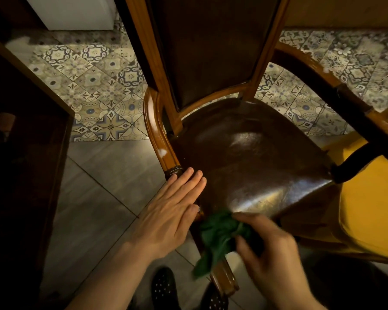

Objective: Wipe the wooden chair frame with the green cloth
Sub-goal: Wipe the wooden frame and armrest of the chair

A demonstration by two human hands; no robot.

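Observation:
A wooden chair frame (157, 130) with a dark brown leather seat (251, 157) and backrest fills the middle of the head view. My left hand (173, 215) lies flat, fingers together, on the seat's near left corner. My right hand (269, 249) grips a bunched green cloth (215, 238) and presses it against the front left corner of the frame, just above the front leg (224, 280). A white smear (162, 152) sits on the left armrest curve.
Patterned tiles (103, 86) and plain grey tiles (103, 189) cover the floor. Dark wooden furniture (27, 139) stands at the left. A yellow surface (372, 206) lies at the right behind the chair's right arm (345, 97). My dotted slippers (164, 285) are below.

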